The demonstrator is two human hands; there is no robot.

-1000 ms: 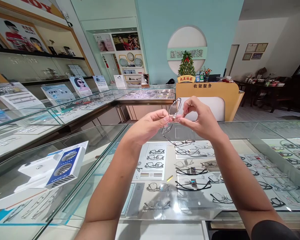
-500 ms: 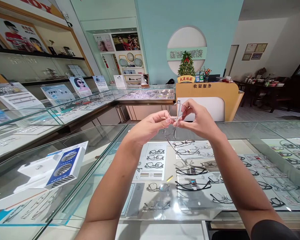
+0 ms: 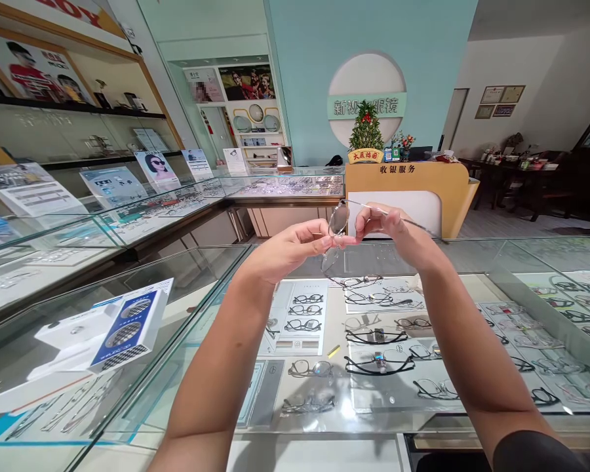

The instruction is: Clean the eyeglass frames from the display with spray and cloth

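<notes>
A pair of thin metal-rimmed eyeglasses [image 3: 339,219] is up in the air above the glass counter, turned on end with one lens above the other. My left hand [image 3: 295,248] pinches it near the bridge between thumb and fingers. One temple stretches to the right, across my right hand [image 3: 391,231], whose thumb and curled fingers are closed around that temple. The lower lens hangs below my left fingertips, over the display. Beneath my hands, several black-framed glasses [image 3: 377,364] lie inside the counter, some with small tags.
The glass display counter [image 3: 324,426] spans the front. An open white and blue box [image 3: 122,328] sits on the glass at left. Another glass case [image 3: 172,210] runs along the left with upright cards. A cash desk [image 3: 408,183] with a plant [image 3: 366,128] stands behind.
My right fingers have shifted from the bridge to the temple on the right. The eyeglasses have turned, and the upper temple now points right. My left hand stays almost in place.
</notes>
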